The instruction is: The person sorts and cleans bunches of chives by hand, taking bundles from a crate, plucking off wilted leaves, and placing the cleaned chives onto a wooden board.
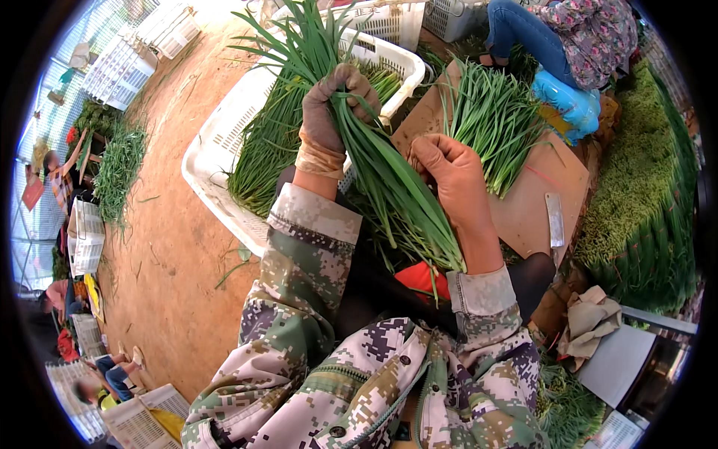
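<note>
My left hand [334,112], in a dirty glove, grips a bunch of long, flat green leaves [387,165] that look like garlic chives. The leaf tips fan out above the fist, and the stem ends hang down over my lap. Bare and curled, my right hand [457,174] is beside the bunch with thumb and fingers drawn together. Whether a leaf is pinched there cannot be seen. Just beyond my hands stands a white plastic crate [205,182] holding more chives [266,151]. A loose pile of chives [493,118] lies on a board [527,224] to the right.
A cleaver [554,219] rests at the board's right edge. Farther right is a large stack of bundled greens [634,207]. Someone in jeans [527,42] sits beyond the board near a blue plastic bag [566,104]. Other people and white crates [120,70] line the dirt floor's left side.
</note>
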Demonstrator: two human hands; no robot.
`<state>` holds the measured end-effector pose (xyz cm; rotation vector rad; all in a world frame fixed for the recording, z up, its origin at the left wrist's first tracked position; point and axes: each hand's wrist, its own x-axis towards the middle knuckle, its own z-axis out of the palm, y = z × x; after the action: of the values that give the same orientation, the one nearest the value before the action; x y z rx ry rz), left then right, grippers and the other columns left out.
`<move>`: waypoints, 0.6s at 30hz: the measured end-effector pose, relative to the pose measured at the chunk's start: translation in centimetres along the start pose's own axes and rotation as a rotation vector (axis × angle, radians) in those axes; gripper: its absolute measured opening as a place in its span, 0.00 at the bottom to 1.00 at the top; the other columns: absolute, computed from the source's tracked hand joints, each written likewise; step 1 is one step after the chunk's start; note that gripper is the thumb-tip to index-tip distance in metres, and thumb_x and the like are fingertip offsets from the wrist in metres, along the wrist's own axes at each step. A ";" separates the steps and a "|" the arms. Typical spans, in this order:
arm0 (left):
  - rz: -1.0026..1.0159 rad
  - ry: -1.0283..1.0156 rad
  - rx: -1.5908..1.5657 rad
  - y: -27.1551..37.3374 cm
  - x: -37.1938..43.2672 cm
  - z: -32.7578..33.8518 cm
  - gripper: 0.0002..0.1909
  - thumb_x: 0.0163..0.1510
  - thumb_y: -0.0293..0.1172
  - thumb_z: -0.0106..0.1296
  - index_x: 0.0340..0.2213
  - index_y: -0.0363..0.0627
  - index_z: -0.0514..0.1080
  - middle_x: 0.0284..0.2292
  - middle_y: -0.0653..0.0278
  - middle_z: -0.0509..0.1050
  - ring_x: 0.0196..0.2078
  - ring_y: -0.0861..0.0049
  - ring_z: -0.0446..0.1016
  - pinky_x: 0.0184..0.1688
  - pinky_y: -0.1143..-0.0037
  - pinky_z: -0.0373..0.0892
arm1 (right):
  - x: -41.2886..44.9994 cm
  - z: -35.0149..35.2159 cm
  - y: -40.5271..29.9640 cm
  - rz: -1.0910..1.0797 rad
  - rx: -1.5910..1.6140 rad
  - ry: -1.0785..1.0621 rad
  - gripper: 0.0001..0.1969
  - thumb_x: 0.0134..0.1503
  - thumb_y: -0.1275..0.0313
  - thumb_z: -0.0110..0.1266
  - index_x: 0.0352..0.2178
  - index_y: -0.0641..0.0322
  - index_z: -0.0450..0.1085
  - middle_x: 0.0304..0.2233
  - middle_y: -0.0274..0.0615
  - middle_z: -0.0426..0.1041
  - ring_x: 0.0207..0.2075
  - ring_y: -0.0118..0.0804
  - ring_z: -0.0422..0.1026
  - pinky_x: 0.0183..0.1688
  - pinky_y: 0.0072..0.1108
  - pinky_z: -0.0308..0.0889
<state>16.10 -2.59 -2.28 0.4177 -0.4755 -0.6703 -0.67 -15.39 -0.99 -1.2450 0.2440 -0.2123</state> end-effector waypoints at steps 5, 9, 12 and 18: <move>0.000 -0.147 -0.027 0.1 0.0 -0.1 0.13 0.62 0.40 0.44 0.27 0.46 0.63 0.18 0.74 0.60 0.19 0.84 0.56 0.23 0.79 0.53 | -0.1 0.7 0.9 -0.048 0.021 -0.032 0.09 0.60 0.67 0.57 0.31 0.64 0.72 0.24 0.28 0.72 0.24 0.17 0.66 0.28 0.12 0.62; 0.012 -0.076 0.048 0.0 -0.2 0.3 0.14 0.62 0.40 0.44 0.26 0.46 0.63 0.18 0.74 0.60 0.19 0.84 0.56 0.23 0.80 0.53 | -0.5 0.9 0.9 -0.033 -0.067 -0.022 0.11 0.58 0.68 0.59 0.35 0.66 0.71 0.25 0.30 0.72 0.24 0.18 0.67 0.28 0.11 0.63; 0.020 -0.040 0.023 0.0 -0.1 0.3 0.14 0.62 0.40 0.44 0.26 0.47 0.63 0.18 0.73 0.60 0.19 0.84 0.56 0.23 0.80 0.53 | -0.6 1.1 0.8 -0.008 -0.009 0.050 0.13 0.57 0.69 0.60 0.40 0.66 0.69 0.25 0.30 0.72 0.24 0.17 0.67 0.27 0.10 0.62; 0.053 -0.062 -0.041 0.6 -0.2 0.1 0.14 0.62 0.40 0.45 0.26 0.46 0.63 0.18 0.74 0.59 0.18 0.84 0.56 0.23 0.79 0.53 | -1.1 0.3 1.2 0.012 0.207 0.062 0.17 0.57 0.71 0.60 0.43 0.68 0.65 0.24 0.32 0.72 0.24 0.18 0.67 0.26 0.10 0.61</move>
<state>16.17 -2.06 -1.99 0.3456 -0.5287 -0.6421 -1.60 -14.38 -1.99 -1.0325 0.2759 -0.2597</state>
